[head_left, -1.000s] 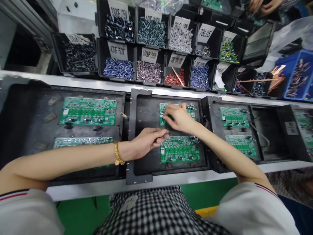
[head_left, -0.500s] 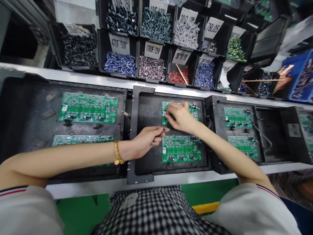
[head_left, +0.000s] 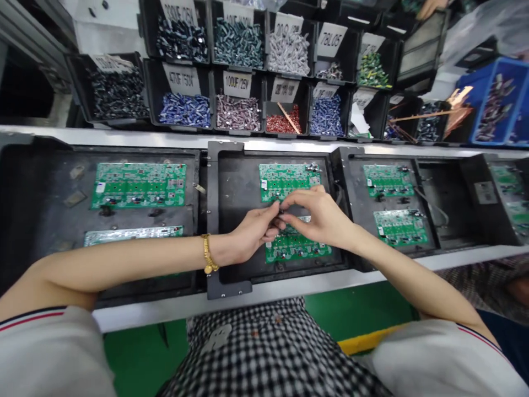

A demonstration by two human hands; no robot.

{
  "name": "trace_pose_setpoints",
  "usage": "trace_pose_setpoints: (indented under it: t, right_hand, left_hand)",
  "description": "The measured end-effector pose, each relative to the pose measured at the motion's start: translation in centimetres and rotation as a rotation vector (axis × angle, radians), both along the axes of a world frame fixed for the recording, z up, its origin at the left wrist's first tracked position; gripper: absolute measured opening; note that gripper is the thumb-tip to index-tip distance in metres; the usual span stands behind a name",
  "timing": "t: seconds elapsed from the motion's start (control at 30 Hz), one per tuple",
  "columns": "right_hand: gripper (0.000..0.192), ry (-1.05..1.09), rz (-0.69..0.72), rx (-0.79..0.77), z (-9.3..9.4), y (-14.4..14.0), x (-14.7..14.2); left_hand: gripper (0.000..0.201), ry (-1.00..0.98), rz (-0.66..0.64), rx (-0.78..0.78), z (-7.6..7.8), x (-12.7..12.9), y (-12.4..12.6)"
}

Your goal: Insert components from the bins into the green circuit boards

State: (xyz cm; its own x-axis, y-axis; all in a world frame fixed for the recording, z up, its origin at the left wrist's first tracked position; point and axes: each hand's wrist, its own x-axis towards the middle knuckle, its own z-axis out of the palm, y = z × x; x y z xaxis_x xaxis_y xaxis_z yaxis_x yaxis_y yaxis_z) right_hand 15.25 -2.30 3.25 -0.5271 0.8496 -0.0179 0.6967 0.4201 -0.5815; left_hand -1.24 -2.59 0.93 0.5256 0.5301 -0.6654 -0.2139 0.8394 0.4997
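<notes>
My left hand (head_left: 252, 234) is closed, its thumb and fingers pinching a small dark electronic component (head_left: 281, 212). Meeting it from the right, my right hand (head_left: 316, 218) has thumb and forefinger curled together at the same component. Its exact kind is too small to make out. Both hands hover over the middle black tray (head_left: 237, 182). Behind them lies an upper green circuit board (head_left: 285, 179) with black parts at its top right corner. A lower circuit board (head_left: 301, 252) is partly hidden under my right hand.
Labelled bins of capacitors (head_left: 185, 110) and other parts stand in rows beyond the rail (head_left: 165, 138). The left tray holds circuit boards (head_left: 140, 186), as does the right tray (head_left: 388, 181). A blue bin (head_left: 494, 105) stands far right. Another person's hand (head_left: 432, 6) shows at the top.
My right hand has come back from over the upper board to my left fingertips, and its fingers have closed there. The view has shifted slightly.
</notes>
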Motion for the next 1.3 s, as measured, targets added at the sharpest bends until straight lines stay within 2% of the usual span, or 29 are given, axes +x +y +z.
trace_pose_setpoints:
  t: [0.13, 0.2, 0.3, 0.47, 0.6, 0.73, 0.8, 0.87, 0.97, 1.03, 1.13, 1.23, 1.3]
  right_hand:
    - [0.009, -0.187, -0.074, 0.143, 0.5, -2.9, 3.3]
    - [0.010, -0.324, -0.134, 0.189, -0.3, -4.0, 5.3]
    - [0.011, -0.450, -0.184, 0.195, -2.0, -5.0, 7.3]
    - [0.011, -0.447, -0.223, 0.199, -3.8, -5.1, 7.9]
    - [0.012, -0.455, -0.214, 0.202, -3.9, -5.1, 7.7]
    - [0.014, -0.499, -0.191, 0.215, -4.0, -5.2, 8.2]
    - [0.014, -0.509, -0.188, 0.217, -4.0, -5.4, 8.4]
    - [0.015, -0.475, -0.226, 0.224, -3.7, -5.6, 8.2]
    - [0.016, -0.277, -0.305, 0.197, -2.4, -6.0, 6.8]
    - [0.014, -0.123, -0.262, 0.126, -1.5, -6.1, 5.2]
    - [0.009, -0.056, -0.163, 0.084, -0.6, -6.0, 3.1]
    - [0.007, -0.058, -0.133, 0.077, -1.1, -5.7, 1.8]
    - [0.009, -0.046, -0.061, 0.009, -1.9, -5.5, 1.2]
  left_hand:
    - [0.025, -0.069, -0.157, -0.153, 1.2, 1.5, -0.3]
    - [0.023, -0.050, -0.234, -0.201, 1.3, 1.8, -0.3]
    - [0.017, -0.002, -0.308, -0.173, 0.7, 1.8, -0.4]
    - [0.014, 0.016, -0.307, -0.108, 0.0, 2.1, -0.5]
    - [0.024, 0.023, -0.287, -0.159, 0.3, 2.1, -0.5]
    - [0.018, 0.045, -0.279, -0.120, 0.2, 1.9, -0.7]
    - [0.023, 0.050, -0.285, -0.127, -0.1, 2.0, -0.9]
    - [0.027, 0.036, -0.294, -0.127, -0.3, 2.2, -1.1]
    - [0.028, -0.001, -0.293, -0.087, -0.4, 2.7, -1.5]
    - [0.029, -0.019, -0.282, -0.053, -0.3, 3.0, -1.7]
    - [0.030, -0.039, -0.280, -0.016, 0.1, 2.4, -2.2]
    - [0.035, 0.034, -0.423, 0.052, 1.0, -0.2, -2.4]
    - [0.042, 0.176, -0.590, 0.264, 1.9, -2.9, -2.2]
